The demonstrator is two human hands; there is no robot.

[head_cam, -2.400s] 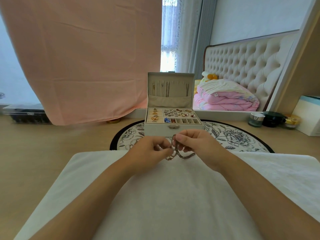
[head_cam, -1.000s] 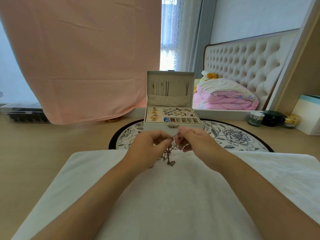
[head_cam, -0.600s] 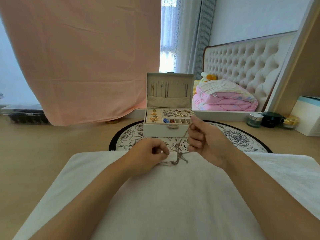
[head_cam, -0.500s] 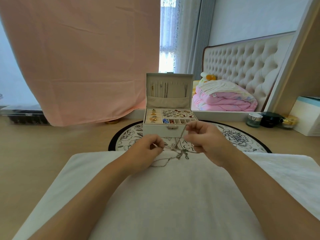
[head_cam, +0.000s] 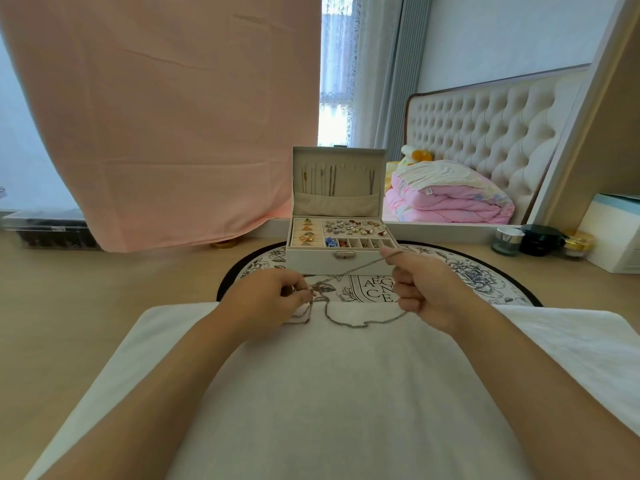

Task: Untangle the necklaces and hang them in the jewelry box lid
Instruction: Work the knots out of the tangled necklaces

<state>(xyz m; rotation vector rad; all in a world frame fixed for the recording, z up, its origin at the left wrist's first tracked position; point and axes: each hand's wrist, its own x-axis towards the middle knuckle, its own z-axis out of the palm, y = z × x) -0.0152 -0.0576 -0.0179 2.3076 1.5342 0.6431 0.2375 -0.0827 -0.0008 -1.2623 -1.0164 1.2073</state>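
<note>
A beige jewelry box [head_cam: 320, 258] stands open on a round floral mat, its upright lid [head_cam: 337, 204] carrying several hung chains above a pocket. In front of it, thin silver necklaces [head_cam: 349, 322] sag onto a white towel [head_cam: 311, 393]. My left hand [head_cam: 266, 299] pinches the tangled knot of chains at its fingertips. My right hand [head_cam: 426, 289] pinches one chain [head_cam: 360, 268] and holds it taut, up and to the right, toward the box's front corner.
The round black-rimmed mat [head_cam: 485, 275] lies on a wooden tabletop [head_cam: 104, 292]. Small jars [head_cam: 540, 240] and a white box [head_cam: 616, 233] sit at the right. A pink cloth [head_cam: 156, 116] hangs behind on the left; a mirror shows a bed.
My hands have drawn apart. The right hand pulled one chain up and to the right, stretching it out of the bundle that the left hand keeps over the towel's far edge.
</note>
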